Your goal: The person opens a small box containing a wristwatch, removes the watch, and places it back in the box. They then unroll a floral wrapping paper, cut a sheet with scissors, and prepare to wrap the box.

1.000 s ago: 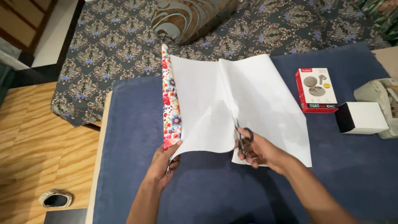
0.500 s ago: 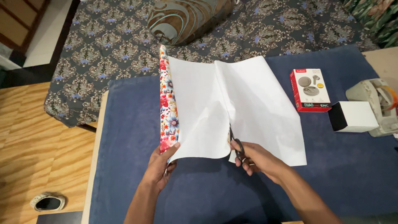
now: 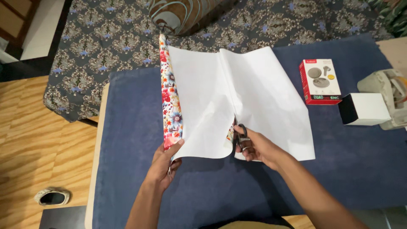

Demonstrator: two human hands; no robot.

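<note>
Your right hand (image 3: 254,146) grips the scissors (image 3: 240,135), fingers closed through the handles; compared with a second ago the blades have moved further up into the white side of the wrapping paper (image 3: 254,93), so the cut is now longer, but most of the sheet above it is still uncut. Your left hand (image 3: 166,163) pinches the near corner of the left flap, thumb on top, and holds it lifted; the flap has curled a little more away from the cut, and the floral printed side (image 3: 169,101) shows along its left edge. The paper lies on the blue worktop (image 3: 135,140); the red box (image 3: 319,81) and the white box (image 3: 364,109) stay at the right, well apart from the paper.
</note>
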